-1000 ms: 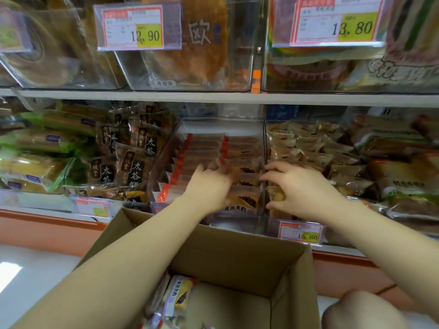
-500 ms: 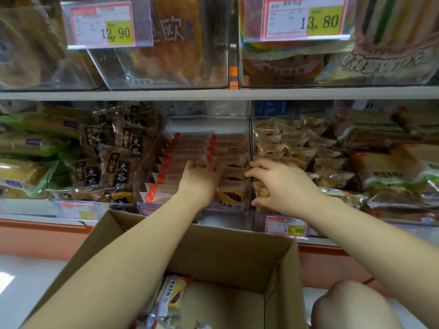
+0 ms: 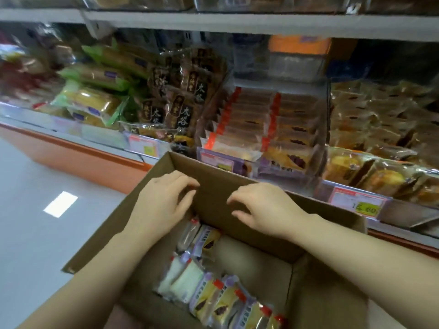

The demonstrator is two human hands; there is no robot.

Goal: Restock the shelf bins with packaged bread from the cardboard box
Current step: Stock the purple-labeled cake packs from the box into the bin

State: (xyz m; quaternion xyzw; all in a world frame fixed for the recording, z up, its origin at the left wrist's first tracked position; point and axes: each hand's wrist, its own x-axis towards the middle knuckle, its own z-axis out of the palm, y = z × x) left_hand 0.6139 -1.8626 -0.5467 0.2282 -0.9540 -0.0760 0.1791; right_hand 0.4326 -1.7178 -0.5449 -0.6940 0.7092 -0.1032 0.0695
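Both empty and loosely curled, left hand [image 3: 164, 205] and right hand [image 3: 263, 207] hovered over clear-wrapped bread packets [image 3: 209, 300]. A hasty grab could squash them.

brown cardboard box [image 3: 221, 184], orange shelf base [image 3: 78, 154]

Both the left hand [image 3: 164, 205] and right hand [image 3: 263, 207] have withdrawn from the shelf bin [image 3: 256, 138]; they now hover empty over the cardboard box [image 3: 213, 176].
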